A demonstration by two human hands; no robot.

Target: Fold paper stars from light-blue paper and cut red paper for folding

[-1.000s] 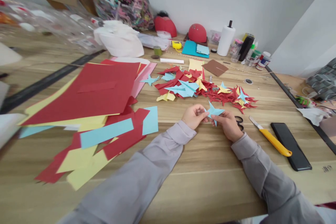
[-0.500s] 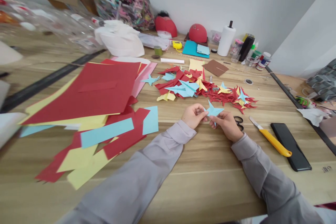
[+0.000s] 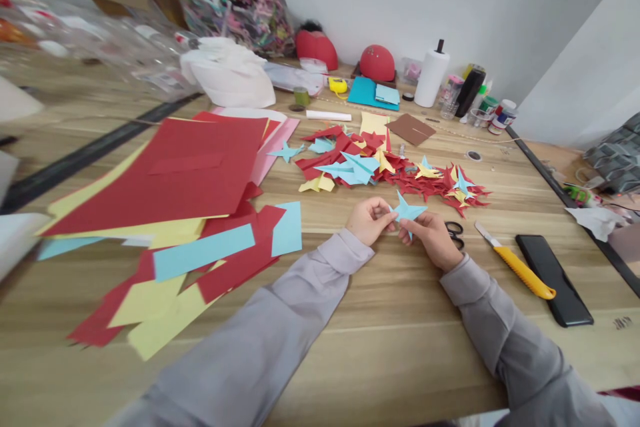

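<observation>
A light blue folded paper star (image 3: 407, 209) with pointed arms is held between my two hands, above the wooden table. My left hand (image 3: 369, 221) pinches its left side between thumb and fingers. On the right, my right hand (image 3: 434, 237) grips its lower right side the same way. Just beyond the hands lies a heap of red, yellow and blue folded paper pieces (image 3: 350, 169). Black-handled scissors (image 3: 455, 232) rest beside my right hand, partly hidden by it.
Red paper sheets (image 3: 200, 170) and loose strips (image 3: 204, 252) cover the left side. A yellow utility knife (image 3: 523, 270) leans over a black phone (image 3: 563, 287) at right. At the back stand a white roll (image 3: 431, 78), bottles (image 3: 503, 117) and a yellow tape measure (image 3: 337, 85).
</observation>
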